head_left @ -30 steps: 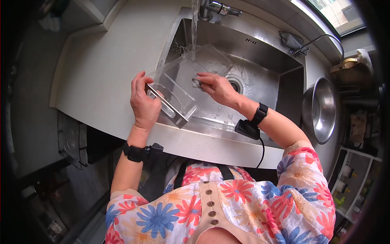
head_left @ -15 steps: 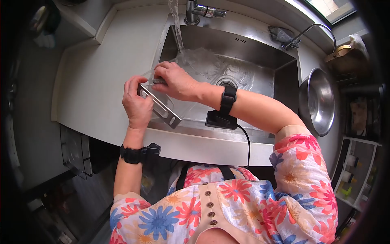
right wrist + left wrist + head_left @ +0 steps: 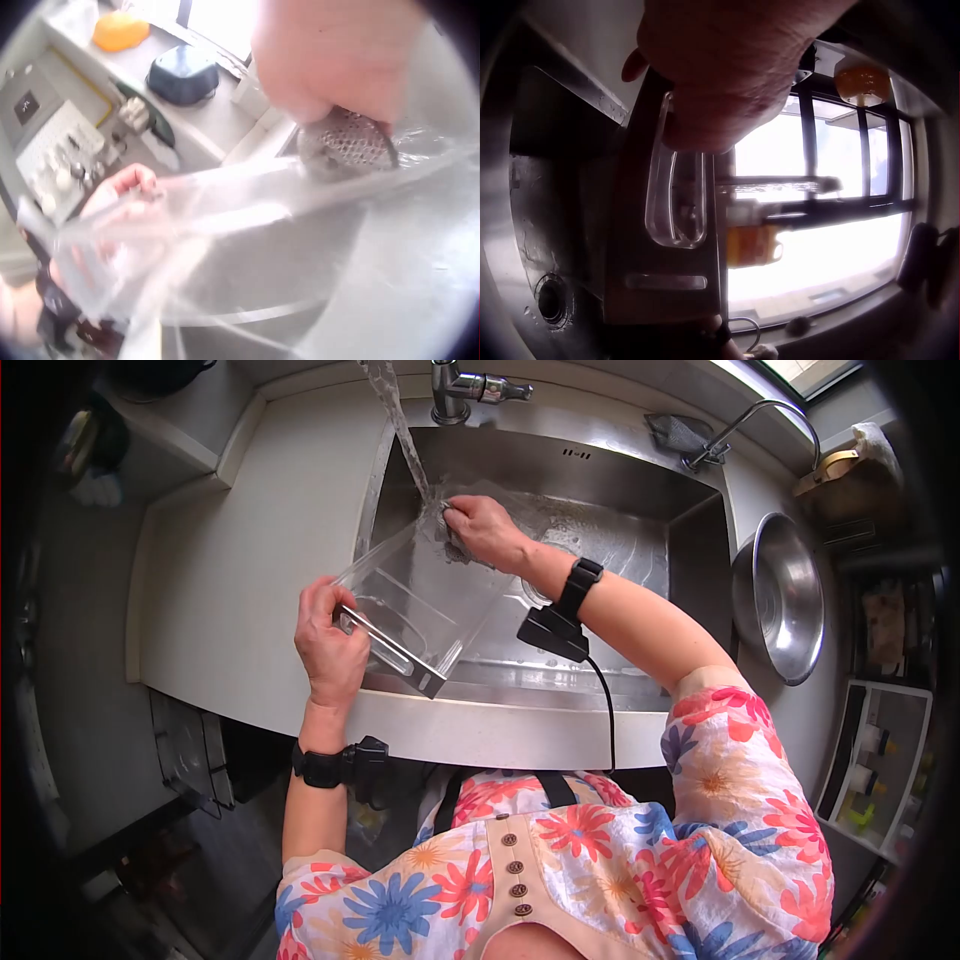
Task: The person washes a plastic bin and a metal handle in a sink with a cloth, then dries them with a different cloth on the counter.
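Sink (image 3: 600, 480) under clear container (image 3: 395, 585), bowl (image 3: 785, 600) alongside.

Left hand (image 3: 727, 79) grips slotted panel (image 3: 664, 304); sink drain (image 3: 553, 301), bright window (image 3: 832, 259) beyond.

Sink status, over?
Left hand grips clear bin by metal front. Right hand holds grey scrubber toward far end. Running water close by; no obstruction seen.

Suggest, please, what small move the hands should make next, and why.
I would probably draw the grey mesh scouring pad along the clear box-shaped plastic bin toward its slotted grey metal front: the right hand holds the pad by the bin's far end, close to the running water, while the left hand grips that front, which should keep the bin steady.
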Tool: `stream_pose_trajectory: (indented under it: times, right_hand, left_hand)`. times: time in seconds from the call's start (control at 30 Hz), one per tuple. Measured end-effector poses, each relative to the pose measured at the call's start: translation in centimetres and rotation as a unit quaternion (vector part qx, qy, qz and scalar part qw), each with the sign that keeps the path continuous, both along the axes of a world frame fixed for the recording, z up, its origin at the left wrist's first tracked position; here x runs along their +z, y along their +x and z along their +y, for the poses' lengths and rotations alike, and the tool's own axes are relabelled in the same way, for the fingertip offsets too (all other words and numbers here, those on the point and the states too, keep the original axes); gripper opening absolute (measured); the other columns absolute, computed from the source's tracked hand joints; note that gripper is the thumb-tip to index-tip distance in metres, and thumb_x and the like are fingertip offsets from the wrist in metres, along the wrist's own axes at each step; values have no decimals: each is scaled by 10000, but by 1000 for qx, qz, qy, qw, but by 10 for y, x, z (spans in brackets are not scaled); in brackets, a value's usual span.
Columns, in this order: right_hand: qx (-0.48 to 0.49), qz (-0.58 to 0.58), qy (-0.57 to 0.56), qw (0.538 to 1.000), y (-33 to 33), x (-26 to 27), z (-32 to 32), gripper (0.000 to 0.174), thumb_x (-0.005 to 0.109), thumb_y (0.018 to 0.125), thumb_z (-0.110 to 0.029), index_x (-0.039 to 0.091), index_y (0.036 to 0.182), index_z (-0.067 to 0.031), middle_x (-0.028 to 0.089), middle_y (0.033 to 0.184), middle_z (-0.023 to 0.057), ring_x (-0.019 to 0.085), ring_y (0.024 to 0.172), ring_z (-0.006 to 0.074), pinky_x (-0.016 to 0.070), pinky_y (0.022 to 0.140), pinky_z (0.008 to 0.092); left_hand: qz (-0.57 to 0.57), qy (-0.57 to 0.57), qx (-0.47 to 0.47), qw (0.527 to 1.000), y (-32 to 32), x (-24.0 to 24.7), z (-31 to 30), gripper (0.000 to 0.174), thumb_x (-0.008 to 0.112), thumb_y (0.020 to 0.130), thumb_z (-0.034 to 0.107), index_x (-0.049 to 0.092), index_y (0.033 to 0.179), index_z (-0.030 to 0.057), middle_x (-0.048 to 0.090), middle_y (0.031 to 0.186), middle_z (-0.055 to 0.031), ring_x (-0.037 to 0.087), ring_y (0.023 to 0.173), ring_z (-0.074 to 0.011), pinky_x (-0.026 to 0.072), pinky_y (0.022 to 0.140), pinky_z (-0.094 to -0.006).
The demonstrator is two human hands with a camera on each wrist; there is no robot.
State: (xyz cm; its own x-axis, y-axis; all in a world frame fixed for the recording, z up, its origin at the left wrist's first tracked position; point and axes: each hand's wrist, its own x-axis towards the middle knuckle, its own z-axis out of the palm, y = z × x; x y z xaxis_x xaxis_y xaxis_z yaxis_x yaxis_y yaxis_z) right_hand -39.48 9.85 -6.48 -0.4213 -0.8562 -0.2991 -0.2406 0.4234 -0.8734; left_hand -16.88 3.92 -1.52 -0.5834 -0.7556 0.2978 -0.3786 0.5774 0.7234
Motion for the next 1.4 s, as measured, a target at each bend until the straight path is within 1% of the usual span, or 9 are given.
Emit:
stream_pose_trajectory:
  times: [0.13,0.2,0.3,0.47,0.53,0.83,1.1,1.17,1.4]
  right_hand:
    - [46,-39,-42,997,13,-3,-25,272,473,828,-213,549,1036,-57,575,970,180,548,902,344,433,759,378]
    - [136,223,-229,938,22,-34,-21,285,462,833,-217,539,1060,-63,576,992,167,544,939,335,430,797,386]
    - [101,282,-232,925,12,-53,2,292,455,831,-210,535,1076,-74,578,1020,148,534,977,330,423,831,408]
    - [136,276,42,951,-39,-45,37,223,456,851,-192,577,959,-39,619,885,108,595,820,294,464,729,410]
    - [-74,-138,-17,988,-41,-20,44,199,460,861,-161,578,893,-4,591,766,63,580,706,182,477,651,334]
    - [-281,-341,-216,871,-95,19,91,207,422,921,-134,526,1047,-7,597,956,77,597,864,175,510,778,337]
    - [34,-173,-80,981,-11,29,116,214,559,851,-135,591,988,26,603,844,20,545,817,85,439,776,228]
    - [186,121,-148,964,5,16,120,205,625,776,-113,609,961,-26,613,893,81,574,880,230,455,789,313]
    - [-28,151,88,984,-77,-57,113,188,597,770,-134,598,896,7,619,849,142,604,783,274,478,708,348]
  left_hand:
    - [-13,-3,-15,1000,-5,3,0,172,570,620,-60,512,746,41,535,992,-126,550,812,-252,449,686,-309]
    - [-16,-19,-23,999,-4,4,-1,169,571,617,-55,510,741,43,534,994,-131,549,829,-264,449,696,-319]
    - [-31,-40,-48,998,0,7,1,161,576,611,-37,504,730,43,532,1001,-134,546,854,-286,447,717,-336]
    - [-41,-47,-54,997,10,-3,1,150,569,603,-27,498,714,43,531,1008,-139,543,884,-301,442,739,-350]
    - [-45,-41,-54,997,12,-5,1,144,567,599,-27,499,705,43,531,1010,-141,538,899,-306,442,748,-351]
    - [-65,-112,-167,978,2,17,3,94,577,558,-14,491,585,13,542,1094,-148,501,1007,-323,403,845,-373]
    - [-154,-149,-319,923,-5,35,12,215,692,568,128,515,529,10,576,1035,-118,488,1044,-323,409,828,-402]
    - [-147,-140,-327,923,-7,34,10,304,737,586,206,517,521,6,598,992,-112,512,1021,-320,438,793,-387]
    - [-66,-101,-294,948,-4,37,6,309,739,630,173,508,528,-5,625,911,-130,570,924,-333,469,740,-353]
